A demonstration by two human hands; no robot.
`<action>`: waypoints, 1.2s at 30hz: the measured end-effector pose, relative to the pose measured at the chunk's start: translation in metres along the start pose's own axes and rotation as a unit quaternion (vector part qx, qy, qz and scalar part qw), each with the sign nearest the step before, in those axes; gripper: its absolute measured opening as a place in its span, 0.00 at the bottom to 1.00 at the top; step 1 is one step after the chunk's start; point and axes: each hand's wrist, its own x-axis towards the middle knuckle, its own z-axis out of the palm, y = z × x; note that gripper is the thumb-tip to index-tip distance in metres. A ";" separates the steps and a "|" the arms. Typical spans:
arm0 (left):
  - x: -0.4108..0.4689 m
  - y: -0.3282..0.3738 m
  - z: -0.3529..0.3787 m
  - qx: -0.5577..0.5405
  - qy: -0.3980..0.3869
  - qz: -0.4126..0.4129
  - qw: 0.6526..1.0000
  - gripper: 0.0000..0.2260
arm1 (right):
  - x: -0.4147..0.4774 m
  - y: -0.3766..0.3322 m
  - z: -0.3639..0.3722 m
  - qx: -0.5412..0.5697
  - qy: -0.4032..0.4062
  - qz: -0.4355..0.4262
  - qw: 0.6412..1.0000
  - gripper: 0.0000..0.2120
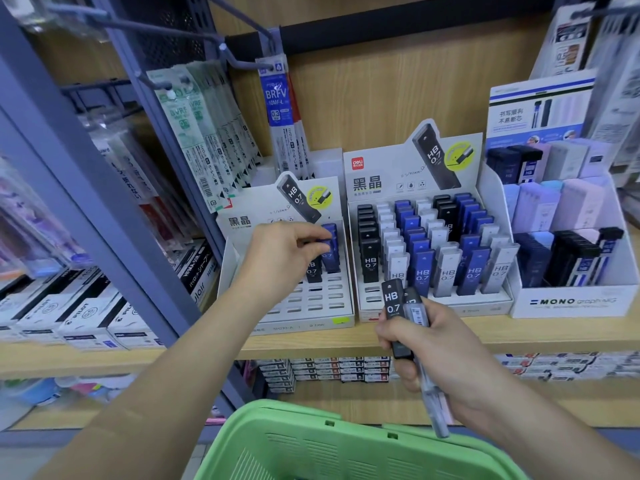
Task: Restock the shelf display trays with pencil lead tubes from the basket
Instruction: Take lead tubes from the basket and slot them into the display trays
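I find free slots across the front rows of the left tray (311, 326); tubes (331, 259) stand at its rear-right corner. The right tray (450, 308) is packed, bar its front-left corner.

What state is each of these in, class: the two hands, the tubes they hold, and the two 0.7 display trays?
Left hand: fingers pinching a blue tube.
Blue tube: standing in the left tray.
Right hand: gripping spare tubes.
Left tray: mostly empty slots.
Right tray: nearly full.

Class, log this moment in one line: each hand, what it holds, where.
left hand pinches blue lead tube in left display tray | right hand grips black tube and grey tube | green basket below
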 end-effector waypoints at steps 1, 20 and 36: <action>0.000 0.000 0.002 -0.021 0.000 -0.011 1.000 0.07 | 0.000 0.000 0.000 0.003 0.000 0.002 1.000 0.05; -0.012 0.040 -0.002 -0.065 -0.208 0.023 0.976 0.10 | -0.004 -0.005 -0.007 0.026 -0.054 -0.042 0.997 0.08; 0.010 0.001 -0.058 -0.097 0.094 -0.040 0.990 0.09 | -0.005 -0.003 0.002 0.033 -0.014 0.008 0.999 0.17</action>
